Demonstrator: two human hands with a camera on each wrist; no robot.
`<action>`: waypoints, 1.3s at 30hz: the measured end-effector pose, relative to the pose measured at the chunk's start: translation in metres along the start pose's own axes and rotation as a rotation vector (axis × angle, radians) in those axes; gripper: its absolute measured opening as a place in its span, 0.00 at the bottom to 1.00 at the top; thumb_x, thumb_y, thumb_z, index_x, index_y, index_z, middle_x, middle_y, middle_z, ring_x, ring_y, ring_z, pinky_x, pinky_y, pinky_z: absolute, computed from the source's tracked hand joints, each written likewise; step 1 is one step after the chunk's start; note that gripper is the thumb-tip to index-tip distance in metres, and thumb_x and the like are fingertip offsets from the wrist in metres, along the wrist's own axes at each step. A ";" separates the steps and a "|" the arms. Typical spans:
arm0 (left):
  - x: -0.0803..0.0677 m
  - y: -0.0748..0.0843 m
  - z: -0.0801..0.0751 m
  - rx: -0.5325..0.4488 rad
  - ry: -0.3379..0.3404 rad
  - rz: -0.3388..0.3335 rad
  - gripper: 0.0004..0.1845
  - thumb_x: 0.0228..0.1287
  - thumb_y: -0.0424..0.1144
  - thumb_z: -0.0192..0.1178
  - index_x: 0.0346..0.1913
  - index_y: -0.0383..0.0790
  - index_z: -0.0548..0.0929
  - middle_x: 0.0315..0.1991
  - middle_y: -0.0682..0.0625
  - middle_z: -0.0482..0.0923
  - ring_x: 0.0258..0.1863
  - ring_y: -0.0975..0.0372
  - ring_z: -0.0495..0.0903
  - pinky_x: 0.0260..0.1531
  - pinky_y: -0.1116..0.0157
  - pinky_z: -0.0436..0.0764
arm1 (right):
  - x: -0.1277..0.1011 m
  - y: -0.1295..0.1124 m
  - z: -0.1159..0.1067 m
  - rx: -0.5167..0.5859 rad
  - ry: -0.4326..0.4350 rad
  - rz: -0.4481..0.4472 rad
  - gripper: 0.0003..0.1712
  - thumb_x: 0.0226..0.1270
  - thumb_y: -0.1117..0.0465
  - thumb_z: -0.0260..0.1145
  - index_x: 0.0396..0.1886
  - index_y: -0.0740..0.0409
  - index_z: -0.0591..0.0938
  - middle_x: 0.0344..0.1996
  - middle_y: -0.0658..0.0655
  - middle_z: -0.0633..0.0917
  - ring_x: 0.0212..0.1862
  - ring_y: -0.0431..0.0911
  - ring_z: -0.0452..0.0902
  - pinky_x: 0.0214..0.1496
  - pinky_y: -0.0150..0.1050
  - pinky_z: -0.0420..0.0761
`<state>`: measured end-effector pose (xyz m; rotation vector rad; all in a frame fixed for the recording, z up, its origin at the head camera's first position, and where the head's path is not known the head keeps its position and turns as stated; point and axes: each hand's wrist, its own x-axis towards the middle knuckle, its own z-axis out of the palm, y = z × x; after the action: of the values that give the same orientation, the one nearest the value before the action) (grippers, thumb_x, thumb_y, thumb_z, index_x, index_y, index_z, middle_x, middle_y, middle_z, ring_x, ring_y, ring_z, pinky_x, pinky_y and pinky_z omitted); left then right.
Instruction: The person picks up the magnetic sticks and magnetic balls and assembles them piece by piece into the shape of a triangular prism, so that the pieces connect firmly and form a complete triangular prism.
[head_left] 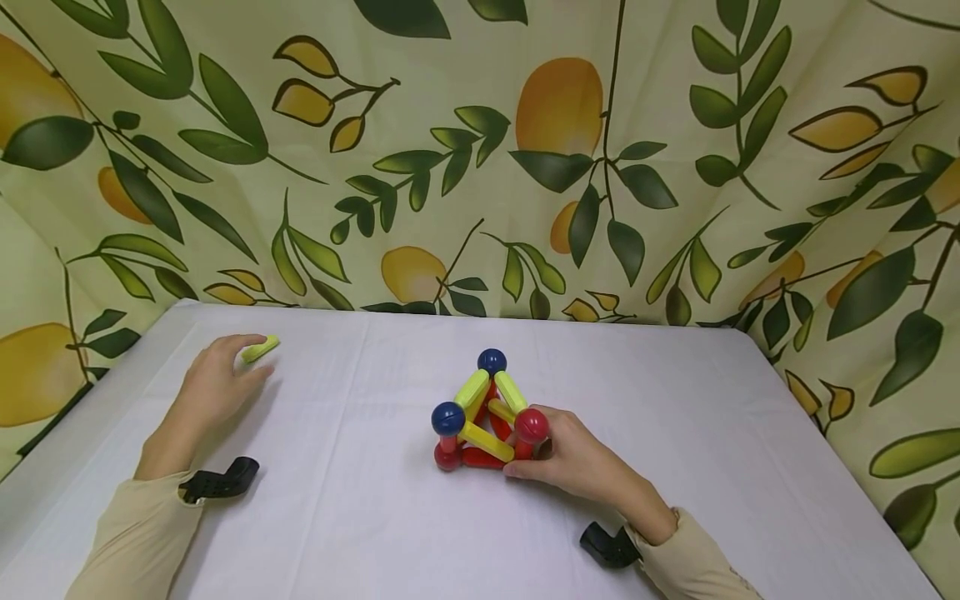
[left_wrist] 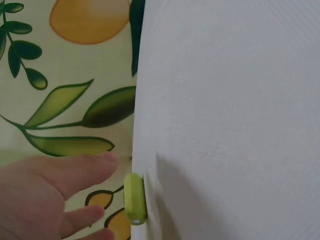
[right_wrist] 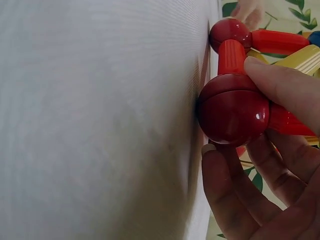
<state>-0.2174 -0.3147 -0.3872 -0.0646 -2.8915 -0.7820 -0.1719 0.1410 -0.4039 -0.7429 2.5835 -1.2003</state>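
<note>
On the white table stands a frame of magnetic rods and balls (head_left: 474, 389), with dark blue and red balls at its corners. Its upper rods are yellow and yellow-green, its lower ones red. My right hand (head_left: 573, 454) grips the near right corner of this frame, thumb and fingers around a red ball (right_wrist: 233, 110) low at the table. Far off to the left, a yellow-green magnetic rod (head_left: 260, 348) lies by itself near the back edge. My left hand (head_left: 217, 379) reaches around it, thumb and fingers spread apart, and in the left wrist view the rod (left_wrist: 135, 199) shows beyond the fingertips.
White cloth (head_left: 360, 517) covers the table. Behind it hangs a curtain (head_left: 465, 75) printed with leaves and orange fruit, meeting the back edge. Black wrist mounts sit at the left sleeve (head_left: 221, 481) and the right sleeve (head_left: 609, 546).
</note>
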 end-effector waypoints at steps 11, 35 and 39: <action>-0.001 -0.011 0.003 0.093 -0.158 -0.063 0.33 0.68 0.38 0.58 0.70 0.24 0.60 0.65 0.20 0.57 0.63 0.26 0.58 0.59 0.30 0.59 | 0.000 0.001 0.001 0.028 -0.006 0.000 0.16 0.53 0.57 0.79 0.38 0.51 0.82 0.34 0.47 0.82 0.39 0.42 0.77 0.43 0.31 0.82; -0.002 -0.005 0.007 0.084 -0.123 -0.008 0.16 0.68 0.37 0.59 0.55 0.35 0.80 0.58 0.25 0.75 0.55 0.33 0.73 0.51 0.37 0.70 | -0.001 0.000 0.000 0.044 -0.014 0.013 0.17 0.53 0.56 0.79 0.39 0.53 0.82 0.34 0.49 0.82 0.40 0.43 0.77 0.43 0.30 0.82; -0.002 -0.003 0.011 0.051 -0.099 0.033 0.06 0.65 0.32 0.62 0.43 0.35 0.84 0.42 0.34 0.82 0.40 0.47 0.75 0.40 0.52 0.72 | -0.001 0.000 0.001 0.045 -0.013 0.010 0.17 0.53 0.56 0.79 0.39 0.52 0.82 0.34 0.49 0.82 0.40 0.43 0.77 0.43 0.30 0.82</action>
<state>-0.2174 -0.3122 -0.3983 -0.1492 -2.9927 -0.7193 -0.1709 0.1414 -0.4046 -0.7260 2.5383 -1.2418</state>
